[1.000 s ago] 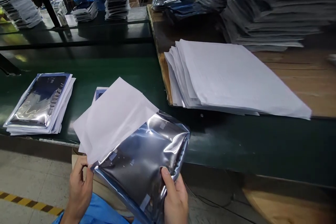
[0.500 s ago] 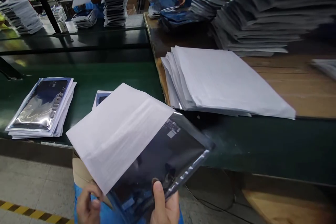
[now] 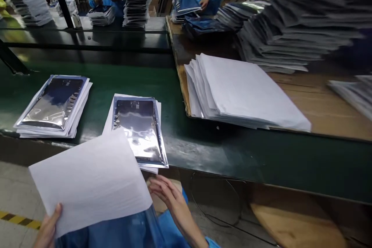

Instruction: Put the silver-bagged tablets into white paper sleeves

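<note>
A white paper sheet (image 3: 93, 178) hangs over my lap, gripped at its lower left corner by my left hand (image 3: 49, 226), thumb on top. A clear bluish bag shows beneath its lower edge. My right hand (image 3: 168, 197) is off the sheet, just beyond its right corner, fingers stretched out and holding nothing. Past the sheet lies a dark item in a shiny clear bag (image 3: 139, 131), on top of white paper at the bench edge. Another stack of bagged dark items and paper (image 3: 55, 102) lies further left.
White sheets (image 3: 250, 89) lie on a cardboard-covered surface (image 3: 325, 108) at the right, before a tall pile of dark bagged items (image 3: 290, 27). The green bench (image 3: 247, 155) spans the view. Two people in blue work beyond, near more stacks. A dark post (image 3: 61, 0) stands back left.
The white sheet and bag have swung left and turned. My right hand has let go and opened; my left hand now holds the sheet. The bagged item on the bench has come into view.
</note>
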Demonstrator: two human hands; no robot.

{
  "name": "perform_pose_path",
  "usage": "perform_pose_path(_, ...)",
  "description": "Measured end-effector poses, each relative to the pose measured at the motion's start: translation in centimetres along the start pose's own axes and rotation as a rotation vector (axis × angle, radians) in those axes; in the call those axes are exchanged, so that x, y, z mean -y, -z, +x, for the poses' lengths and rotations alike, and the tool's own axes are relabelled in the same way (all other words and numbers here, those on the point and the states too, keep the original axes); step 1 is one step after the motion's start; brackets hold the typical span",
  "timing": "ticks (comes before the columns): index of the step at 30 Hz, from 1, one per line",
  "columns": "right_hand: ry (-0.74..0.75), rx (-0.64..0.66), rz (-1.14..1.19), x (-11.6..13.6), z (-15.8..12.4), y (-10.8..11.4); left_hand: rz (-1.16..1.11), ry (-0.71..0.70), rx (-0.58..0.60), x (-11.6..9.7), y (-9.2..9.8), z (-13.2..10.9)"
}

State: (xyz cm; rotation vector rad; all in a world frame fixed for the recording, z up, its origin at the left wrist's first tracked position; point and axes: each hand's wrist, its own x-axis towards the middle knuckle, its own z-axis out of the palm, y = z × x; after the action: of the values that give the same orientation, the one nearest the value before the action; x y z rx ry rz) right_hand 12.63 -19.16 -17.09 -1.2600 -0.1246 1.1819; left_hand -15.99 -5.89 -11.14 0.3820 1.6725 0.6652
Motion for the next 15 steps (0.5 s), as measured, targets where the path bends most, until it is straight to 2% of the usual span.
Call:
perform_pose_path(3,-0.076,0.068,0.116,-0.5,1.2,-1.5,0.079,0.042,0.101,2.1,0.7,2.3)
perform_pose_path(7,-0.066,0.034,0.080,-3.2,0.5,-3.5,0.044,0.025,0.088,3.8,0.7,4.3)
perform_pose_path(11,-0.065,-0.046,0.075,-5.7,-0.7,-2.6,0.080,0.042,0.082,5.9,2.0,5.2)
perform_pose_path(15,-0.097,-0.096,0.002,-7.6,-1.5,-1.0,0.157,0.082,0.067,8.4,3.6,4.9)
